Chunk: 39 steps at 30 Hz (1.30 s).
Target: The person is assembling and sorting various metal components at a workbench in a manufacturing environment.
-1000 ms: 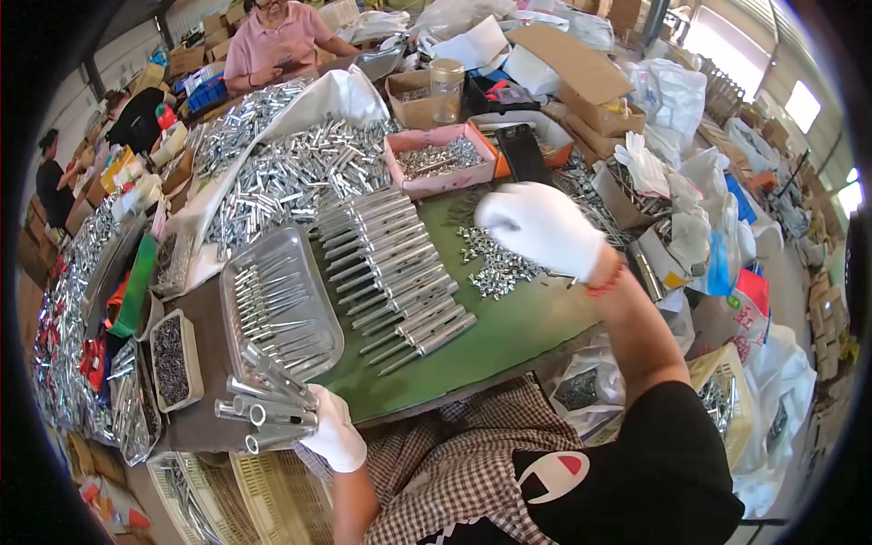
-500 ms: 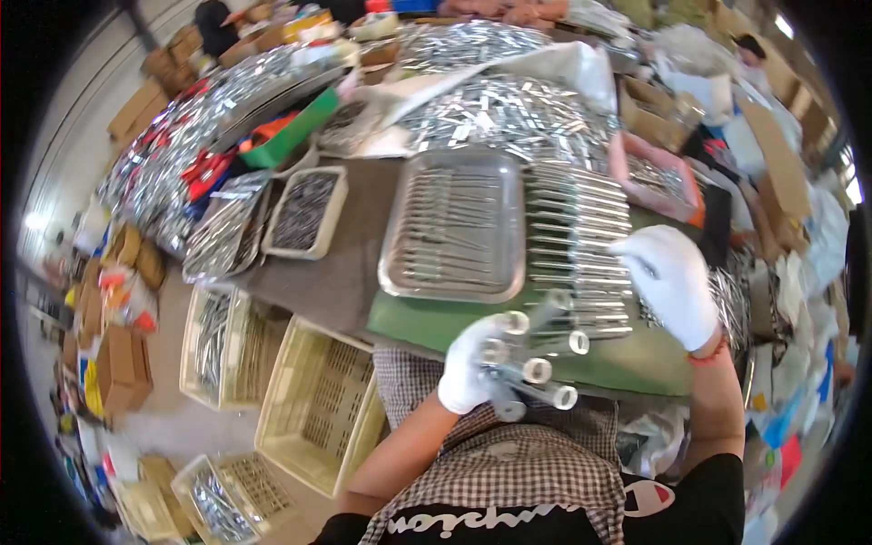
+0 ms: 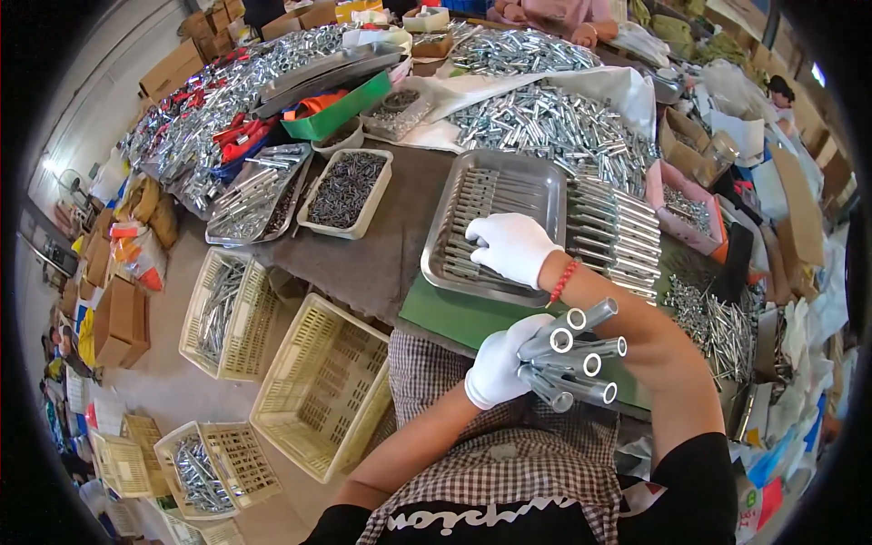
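Now gripping a bundle of metal tubes (image 3: 568, 361) in the gloved left hand (image 3: 501, 368), near the edge of the green mat (image 3: 445, 313). Has brought the gloved right hand (image 3: 518, 247), half-curled, from the row of long silver pieces (image 3: 618, 232) to the metal tray (image 3: 536, 195), so now reaching among thin rods (image 3: 477, 195) there; cannot tell whether grasping one. Farther out, touches neither the pale tub (image 3: 376, 197) nor the silver heap (image 3: 545, 123).

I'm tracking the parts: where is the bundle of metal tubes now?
In the head view, the bundle of metal tubes is in the left hand, lower right of centre, below the metal tray.
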### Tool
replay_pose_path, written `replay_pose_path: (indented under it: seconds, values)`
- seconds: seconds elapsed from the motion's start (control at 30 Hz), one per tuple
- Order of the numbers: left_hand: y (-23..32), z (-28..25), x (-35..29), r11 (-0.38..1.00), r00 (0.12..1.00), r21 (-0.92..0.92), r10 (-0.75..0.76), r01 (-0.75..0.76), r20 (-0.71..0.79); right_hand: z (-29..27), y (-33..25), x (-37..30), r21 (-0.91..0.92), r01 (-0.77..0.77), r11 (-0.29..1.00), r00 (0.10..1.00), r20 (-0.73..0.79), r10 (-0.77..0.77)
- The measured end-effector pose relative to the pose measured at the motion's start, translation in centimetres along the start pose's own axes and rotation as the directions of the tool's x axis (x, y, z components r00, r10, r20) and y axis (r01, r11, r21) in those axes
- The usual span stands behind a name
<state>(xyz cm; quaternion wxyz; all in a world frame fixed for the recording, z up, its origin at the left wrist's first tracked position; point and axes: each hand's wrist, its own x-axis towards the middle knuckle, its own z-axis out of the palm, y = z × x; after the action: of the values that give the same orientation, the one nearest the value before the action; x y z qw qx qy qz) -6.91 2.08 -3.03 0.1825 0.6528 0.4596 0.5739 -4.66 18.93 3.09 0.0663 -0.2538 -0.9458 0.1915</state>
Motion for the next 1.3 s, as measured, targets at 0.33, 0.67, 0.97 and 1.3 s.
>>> replay_pose_path:
  seconds: [0.33,0.67,0.97,1.3]
  values:
    - [0.5,-0.2,0.2,0.997,0.998,0.038,0.064,-0.063,-0.017,-1.3,0.5,1.0,0.062,-0.113,0.992,0.973,0.208,0.098]
    - [-0.5,0.4,-0.3,1.000,0.999,0.008,-0.003,0.004,-0.051,-0.2,-0.1,0.1,-0.107,0.016,0.994,0.999,0.041,-0.011]
    - [0.1,0.7,-0.1,0.998,0.996,-0.047,-0.038,0.035,-0.078,-3.3,1.9,-0.7,0.397,-0.009,0.918,0.994,-0.097,0.052]
    - [0.6,1.0,0.2,0.946,0.916,-0.251,-0.277,0.206,-0.292,-8.8,3.9,-6.6,0.995,0.089,0.042,0.975,-0.096,0.201]
